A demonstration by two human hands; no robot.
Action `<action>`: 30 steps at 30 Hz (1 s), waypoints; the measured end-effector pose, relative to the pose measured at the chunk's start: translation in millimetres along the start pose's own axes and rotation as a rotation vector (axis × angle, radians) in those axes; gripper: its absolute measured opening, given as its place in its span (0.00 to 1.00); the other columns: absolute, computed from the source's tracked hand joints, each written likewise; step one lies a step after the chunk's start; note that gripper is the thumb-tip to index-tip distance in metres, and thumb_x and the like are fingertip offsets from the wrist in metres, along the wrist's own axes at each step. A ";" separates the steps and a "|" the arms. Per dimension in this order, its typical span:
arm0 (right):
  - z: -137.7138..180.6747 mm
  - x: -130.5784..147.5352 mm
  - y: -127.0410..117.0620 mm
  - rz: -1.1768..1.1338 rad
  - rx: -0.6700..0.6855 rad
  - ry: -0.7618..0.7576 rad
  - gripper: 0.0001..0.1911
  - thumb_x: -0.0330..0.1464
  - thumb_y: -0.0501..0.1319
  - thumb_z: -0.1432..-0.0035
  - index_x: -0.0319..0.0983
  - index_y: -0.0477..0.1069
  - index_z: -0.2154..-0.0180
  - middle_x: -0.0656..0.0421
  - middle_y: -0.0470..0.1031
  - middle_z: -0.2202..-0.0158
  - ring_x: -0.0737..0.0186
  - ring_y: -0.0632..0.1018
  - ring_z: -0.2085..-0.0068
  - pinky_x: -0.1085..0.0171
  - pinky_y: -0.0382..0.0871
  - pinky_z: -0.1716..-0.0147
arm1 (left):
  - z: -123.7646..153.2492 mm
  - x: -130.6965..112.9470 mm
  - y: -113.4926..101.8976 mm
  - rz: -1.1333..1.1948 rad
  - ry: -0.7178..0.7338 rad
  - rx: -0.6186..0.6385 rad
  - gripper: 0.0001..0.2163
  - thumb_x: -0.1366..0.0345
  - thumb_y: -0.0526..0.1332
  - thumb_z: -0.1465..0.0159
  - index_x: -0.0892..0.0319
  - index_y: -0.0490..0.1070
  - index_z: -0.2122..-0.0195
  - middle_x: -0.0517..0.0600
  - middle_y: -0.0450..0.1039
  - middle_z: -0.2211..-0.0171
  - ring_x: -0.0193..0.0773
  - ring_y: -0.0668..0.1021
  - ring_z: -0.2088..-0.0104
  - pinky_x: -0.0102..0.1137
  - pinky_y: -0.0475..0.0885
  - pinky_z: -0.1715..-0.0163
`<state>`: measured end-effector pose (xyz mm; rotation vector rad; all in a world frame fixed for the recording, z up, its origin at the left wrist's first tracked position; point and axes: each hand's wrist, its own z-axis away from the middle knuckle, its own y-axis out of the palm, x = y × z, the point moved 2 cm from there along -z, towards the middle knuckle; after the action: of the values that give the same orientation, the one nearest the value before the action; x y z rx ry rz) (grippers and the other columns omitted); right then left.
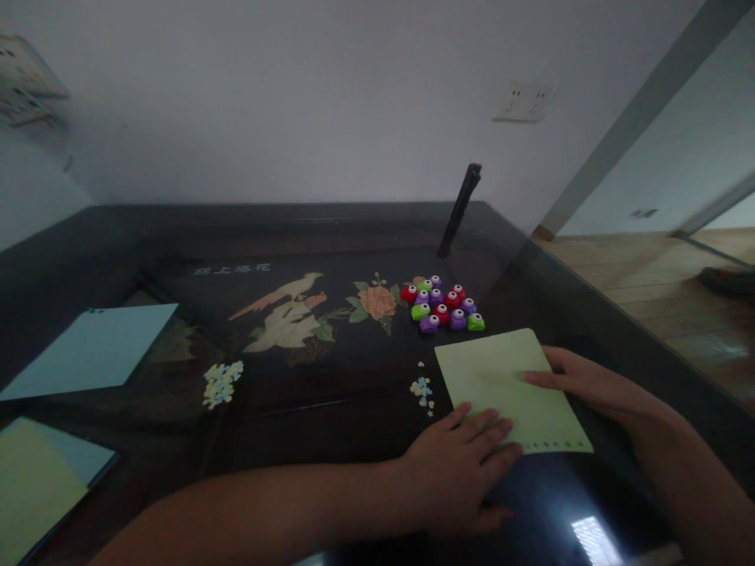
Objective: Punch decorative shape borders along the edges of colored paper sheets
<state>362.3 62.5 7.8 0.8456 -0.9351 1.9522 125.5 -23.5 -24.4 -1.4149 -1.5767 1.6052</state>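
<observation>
A: Step?
B: Pressing sheet (507,389) flat on table (354,228), just on the near side of punches (442,305).
A: Left hand (460,464)?
B: Laid palm-down, with fingers straight and loose, resting on sheet edge away from punches. Gripping nothing.
A: Right hand (583,385)?
B: Reaching in from right of punches, with fingers flat on sheet's side edge, unclenched too.
A: Next move?
B: Likely calls for pinching 1 edge; only pressing now, with 2 hands.

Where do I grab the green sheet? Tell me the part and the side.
Probably its right edge, from the right: the green sheet lies flat on the dark table, the right hand touches that edge, and the left hand pins the near corner.
</observation>
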 end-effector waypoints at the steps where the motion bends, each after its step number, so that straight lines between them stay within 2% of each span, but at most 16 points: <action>1: 4.7 -4.1 3.5 0.050 0.003 0.009 0.23 0.44 0.69 0.53 0.38 0.77 0.58 0.50 0.82 0.63 0.49 0.81 0.66 0.55 0.77 0.70 | 0.2 0.1 0.6 0.005 0.003 -0.002 0.27 0.52 0.47 0.30 0.66 0.54 0.36 0.61 0.55 0.34 0.49 0.56 0.33 0.45 0.50 0.35; 5: 26.0 -14.7 16.1 0.048 -0.118 0.023 0.21 0.48 0.68 0.55 0.37 0.78 0.66 0.51 0.82 0.69 0.50 0.80 0.71 0.56 0.75 0.73 | 0.5 -3.2 -1.7 0.021 0.038 -0.019 0.25 0.54 0.49 0.30 0.66 0.56 0.37 0.61 0.56 0.34 0.49 0.58 0.34 0.44 0.52 0.35; 8: 40.1 -11.9 19.2 -0.055 -0.237 0.005 0.21 0.48 0.69 0.56 0.38 0.78 0.67 0.51 0.82 0.70 0.50 0.80 0.72 0.55 0.75 0.73 | -0.2 -3.4 -23.6 0.069 0.039 -0.143 0.23 0.54 0.51 0.31 0.62 0.59 0.39 0.61 0.57 0.36 0.49 0.60 0.35 0.45 0.54 0.36; 10: 45.6 -1.7 20.3 -0.138 -0.285 -0.046 0.21 0.48 0.69 0.55 0.39 0.78 0.65 0.50 0.82 0.67 0.48 0.81 0.70 0.53 0.76 0.71 | 0.9 5.8 -52.1 0.115 -0.026 -0.374 0.22 0.58 0.55 0.33 0.58 0.59 0.39 0.60 0.55 0.36 0.51 0.59 0.35 0.48 0.53 0.36; 13: 41.1 25.6 29.6 -0.253 -0.281 -0.161 0.18 0.47 0.69 0.55 0.42 0.78 0.65 0.51 0.82 0.64 0.46 0.82 0.64 0.51 0.78 0.64 | 9.4 38.3 -99.2 0.274 -0.273 -0.769 0.27 0.62 0.61 0.38 0.53 0.55 0.39 0.57 0.51 0.35 0.55 0.54 0.34 0.52 0.53 0.37; 15: 26.2 48.7 44.7 -0.284 -0.237 -0.269 0.18 0.45 0.70 0.54 0.43 0.77 0.62 0.52 0.82 0.60 0.46 0.82 0.59 0.50 0.77 0.58 | 19.1 64.0 -120.5 0.500 -0.401 -0.953 0.27 0.62 0.60 0.38 0.53 0.53 0.39 0.58 0.55 0.37 0.52 0.60 0.37 0.51 0.57 0.39; 18: -11.3 81.4 79.3 -0.294 -0.150 -0.445 0.21 0.43 0.69 0.52 0.39 0.76 0.58 0.52 0.82 0.58 0.47 0.81 0.56 0.48 0.74 0.54 | 34.9 90.8 -129.1 0.872 -0.454 -0.975 0.26 0.61 0.58 0.35 0.56 0.50 0.38 0.59 0.68 0.47 0.48 0.72 0.46 0.48 0.67 0.46; 19: -25.7 90.0 92.3 -0.294 -0.127 -0.495 0.22 0.43 0.68 0.51 0.38 0.76 0.57 0.52 0.82 0.57 0.47 0.80 0.55 0.48 0.74 0.53 | 41.4 95.8 -127.9 0.932 -0.472 -0.992 0.23 0.60 0.57 0.35 0.56 0.53 0.40 0.58 0.71 0.49 0.47 0.74 0.48 0.47 0.68 0.47; 21: -53.0 101.9 116.4 -0.316 -0.111 -0.575 0.23 0.43 0.69 0.53 0.37 0.76 0.58 0.52 0.81 0.57 0.47 0.80 0.54 0.48 0.73 0.51 | 55.4 101.9 -123.5 0.933 -0.513 -1.071 0.17 0.61 0.58 0.35 0.57 0.60 0.47 0.56 0.73 0.51 0.47 0.75 0.49 0.44 0.69 0.48; 24: -82.8 105.0 142.2 -0.331 -0.069 -0.594 0.22 0.44 0.67 0.52 0.38 0.75 0.57 0.51 0.80 0.54 0.48 0.80 0.53 0.49 0.73 0.52 | 73.1 107.7 -118.1 0.829 -0.566 -1.157 0.13 0.64 0.59 0.37 0.57 0.65 0.52 0.54 0.72 0.51 0.45 0.73 0.49 0.40 0.67 0.47; 27: -94.9 97.2 149.6 -0.324 -0.052 -0.581 0.21 0.41 0.68 0.53 0.39 0.75 0.58 0.50 0.80 0.54 0.48 0.80 0.54 0.48 0.73 0.51 | 82.6 114.0 -118.2 0.809 -0.644 -1.141 0.11 0.63 0.60 0.39 0.57 0.65 0.55 0.51 0.72 0.59 0.42 0.75 0.56 0.35 0.70 0.56; 30: -94.8 91.1 146.4 -0.320 -0.046 -0.578 0.21 0.38 0.70 0.54 0.39 0.74 0.58 0.50 0.80 0.54 0.49 0.80 0.53 0.48 0.72 0.50 | 84.8 117.6 -124.1 0.789 -0.723 -1.128 0.10 0.61 0.61 0.39 0.57 0.65 0.59 0.47 0.69 0.66 0.38 0.73 0.65 0.31 0.68 0.66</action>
<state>173.6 114.8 -10.8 1.4759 -1.0801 1.4252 -29.6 70.8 34.6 -2.4056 -2.8779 1.8076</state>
